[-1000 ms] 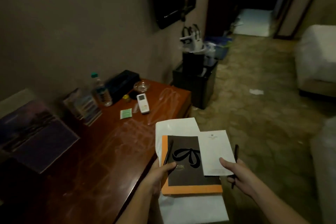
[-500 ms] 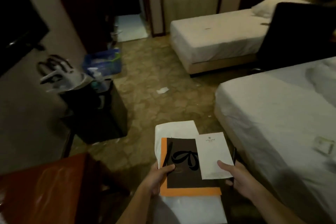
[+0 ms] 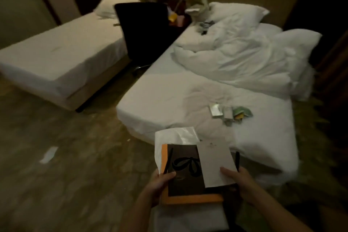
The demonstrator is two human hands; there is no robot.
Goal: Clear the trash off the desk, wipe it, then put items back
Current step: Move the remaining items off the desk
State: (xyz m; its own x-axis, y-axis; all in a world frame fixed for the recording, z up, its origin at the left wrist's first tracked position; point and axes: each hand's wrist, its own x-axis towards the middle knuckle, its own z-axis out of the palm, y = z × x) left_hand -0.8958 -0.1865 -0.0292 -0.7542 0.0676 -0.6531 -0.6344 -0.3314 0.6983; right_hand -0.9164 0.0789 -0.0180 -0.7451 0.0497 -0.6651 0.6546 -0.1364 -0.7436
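Stack: an orange-bordered dark booklet [image 3: 188, 190] with a black bow printed on its cover lies on a large white paper sheet [image 3: 175, 135]. A small white notepad sheet [image 3: 214, 162] lies over the booklet's right half. All three are held flat in the air in front of the person, seen against the foot of the near bed and the carpet.
Left hand: the left hand [image 3: 160, 184] grips the booklet's left edge, thumb on the cover, fingers curled beneath out of sight.
Left pen: a thin black pen [image 3: 168, 160] lies along the booklet's left side, its lower end under that thumb.
Right hand: the right hand [image 3: 239, 184] pinches the stack's right side, thumb pressed on the notepad sheet's lower corner, fingers underneath.
Right pen: a second black pen [image 3: 237, 160] stands just beside the notepad sheet's right edge, its lower end behind the right hand. Whether the fingers hold it cannot be told.
Near bed: a white-sheeted bed [image 3: 178, 100] with a crumpled white duvet [image 3: 244, 58] and white pillows [image 3: 237, 13] toward its head.
On the bed: a cluster of small packets [image 3: 226, 112], silver, white, green and yellow, near the foot end, apart from the stack.
Chair: a black office chair [image 3: 145, 30] between the two beds.
Far bed: a second white bed [image 3: 56, 56] at the left.
Floor: dim patterned carpet [image 3: 84, 175] with a scrap of white paper [image 3: 49, 154] lying on it, well apart from the beds.
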